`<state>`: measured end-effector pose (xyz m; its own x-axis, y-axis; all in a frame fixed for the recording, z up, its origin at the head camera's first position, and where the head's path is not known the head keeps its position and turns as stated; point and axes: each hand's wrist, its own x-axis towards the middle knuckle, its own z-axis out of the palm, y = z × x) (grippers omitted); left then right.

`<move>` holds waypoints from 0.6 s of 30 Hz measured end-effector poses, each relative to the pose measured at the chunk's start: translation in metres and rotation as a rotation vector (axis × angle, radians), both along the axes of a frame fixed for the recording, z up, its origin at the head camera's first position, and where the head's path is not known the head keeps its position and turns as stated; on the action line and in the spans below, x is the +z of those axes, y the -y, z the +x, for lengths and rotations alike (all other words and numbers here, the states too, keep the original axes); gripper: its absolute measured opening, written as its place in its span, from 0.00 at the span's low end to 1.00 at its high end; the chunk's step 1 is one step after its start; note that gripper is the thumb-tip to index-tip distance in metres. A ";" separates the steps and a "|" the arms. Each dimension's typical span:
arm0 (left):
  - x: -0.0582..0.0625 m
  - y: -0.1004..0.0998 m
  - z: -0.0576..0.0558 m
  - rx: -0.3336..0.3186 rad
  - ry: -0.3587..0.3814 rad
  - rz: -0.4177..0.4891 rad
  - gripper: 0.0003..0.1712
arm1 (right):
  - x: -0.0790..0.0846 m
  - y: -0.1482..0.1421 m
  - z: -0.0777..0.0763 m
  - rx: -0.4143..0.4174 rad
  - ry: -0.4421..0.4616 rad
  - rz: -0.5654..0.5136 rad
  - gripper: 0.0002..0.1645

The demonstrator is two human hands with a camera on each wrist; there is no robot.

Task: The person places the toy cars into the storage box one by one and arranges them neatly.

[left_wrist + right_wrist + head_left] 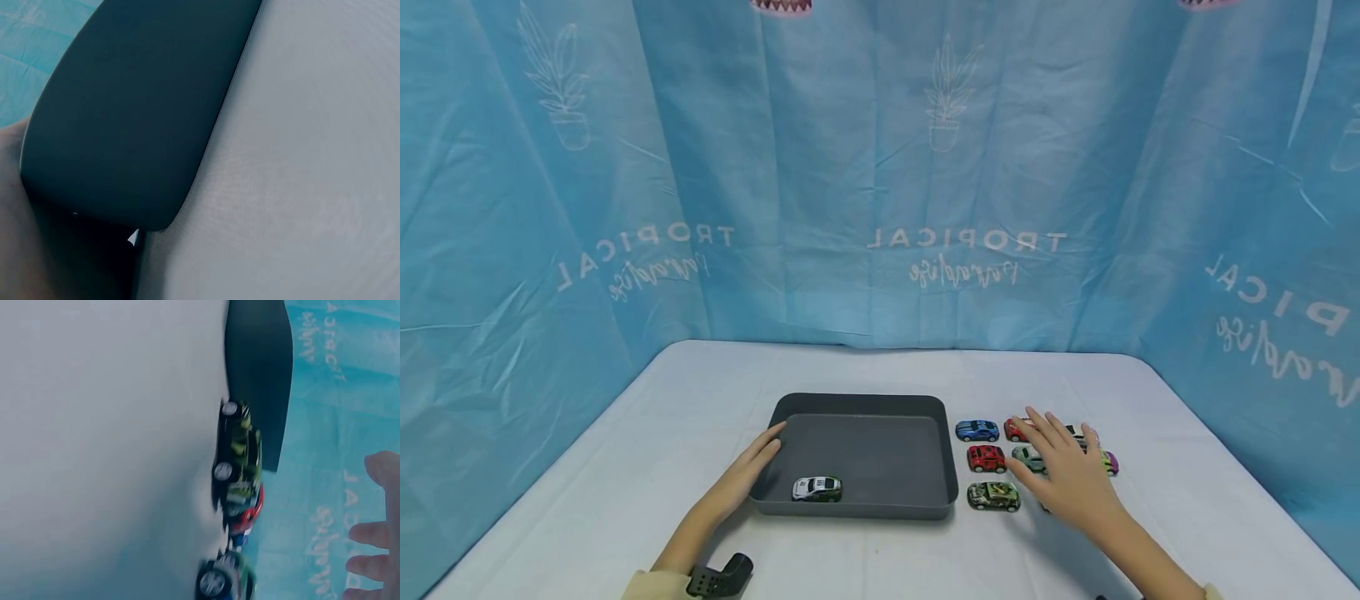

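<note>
My left hand [742,477] rests against the left side of a dark grey tray [865,450], its fingers fairly straight along the rim. A white-and-black toy car [817,489] sits in the tray's front left part. With fingers spread, my right hand [1063,477] hovers over a group of toy cars and holds nothing. Near it are a camouflage car [993,496], a red car [986,458], a blue car [977,430] and a pale green car [1027,457]. Another red car [1017,430], a white car [1078,433] and a purple-and-yellow car [1111,464] are partly covered by this hand.
A white cloth covers the table [872,554]. Blue printed curtains [820,167] hang behind it and on both sides. A black strap [721,577] circles the left wrist. The cars stand just right of the tray.
</note>
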<state>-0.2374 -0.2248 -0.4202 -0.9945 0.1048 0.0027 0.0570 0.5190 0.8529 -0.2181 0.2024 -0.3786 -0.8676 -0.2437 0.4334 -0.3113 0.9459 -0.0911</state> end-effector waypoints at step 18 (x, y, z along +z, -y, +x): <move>0.002 0.000 0.002 -0.018 -0.007 0.026 0.30 | -0.012 -0.052 0.005 -0.104 0.082 -0.044 0.38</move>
